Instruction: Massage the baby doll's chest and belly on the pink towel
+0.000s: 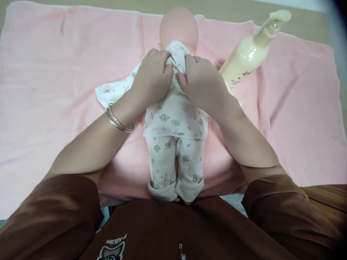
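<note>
A baby doll (179, 27) lies on its back on a pink towel (48, 83), feet toward me. It wears a white printed top (176, 119) and matching trousers (173, 162). My left hand (153, 77) and my right hand (202, 83) rest on the doll's chest. Both pinch the fabric of the top near the collar, fingers curled and nearly touching each other. A silver bangle (118, 121) sits on my left wrist.
A cream lotion bottle (249, 52) with a pump top lies tilted on the towel just right of my right hand. The towel covers a wooden surface (325, 196). My brown sleeves fill the bottom of the view.
</note>
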The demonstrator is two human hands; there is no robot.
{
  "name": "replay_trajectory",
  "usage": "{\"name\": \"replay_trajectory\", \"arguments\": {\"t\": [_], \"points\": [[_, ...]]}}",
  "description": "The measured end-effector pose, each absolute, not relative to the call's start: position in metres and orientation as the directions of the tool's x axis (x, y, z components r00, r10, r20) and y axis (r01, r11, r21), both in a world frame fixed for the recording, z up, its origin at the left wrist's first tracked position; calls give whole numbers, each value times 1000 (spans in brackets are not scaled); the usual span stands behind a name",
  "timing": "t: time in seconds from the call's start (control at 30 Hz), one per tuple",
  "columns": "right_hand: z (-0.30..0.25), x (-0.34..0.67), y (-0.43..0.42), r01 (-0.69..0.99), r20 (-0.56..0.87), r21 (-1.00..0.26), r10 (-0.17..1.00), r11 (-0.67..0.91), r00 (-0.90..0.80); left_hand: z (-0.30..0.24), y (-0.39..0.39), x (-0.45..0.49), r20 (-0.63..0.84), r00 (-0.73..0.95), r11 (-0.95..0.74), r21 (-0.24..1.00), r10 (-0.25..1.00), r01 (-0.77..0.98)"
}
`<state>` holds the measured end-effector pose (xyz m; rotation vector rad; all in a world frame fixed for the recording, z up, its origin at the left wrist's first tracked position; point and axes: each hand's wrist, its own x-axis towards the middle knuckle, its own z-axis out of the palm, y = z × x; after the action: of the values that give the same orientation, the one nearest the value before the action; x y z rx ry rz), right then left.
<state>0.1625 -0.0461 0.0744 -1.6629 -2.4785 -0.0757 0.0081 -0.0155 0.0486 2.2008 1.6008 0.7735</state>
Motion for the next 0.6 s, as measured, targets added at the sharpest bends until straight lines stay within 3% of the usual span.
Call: {"name": "replay_trajectory", "arguments": {"t": [0.13,0.27,0.43,0.6], "points": [[76,158,-54,898,168,34,883,439,-438,37,-6,12,310,122,-266,481,943,835],[62,167,-32,937,141,-18,929,349,-343,43,-20,16,300,195,-309,400,934,863],[56,174,-15,952,110,-144,960,272,-258,53,-29,15,300,247,-369,480,922,796],[71,173,-26,915,45,-139,926,378,-376,44,-10,8,291,183,-317,526,939,790]]}}
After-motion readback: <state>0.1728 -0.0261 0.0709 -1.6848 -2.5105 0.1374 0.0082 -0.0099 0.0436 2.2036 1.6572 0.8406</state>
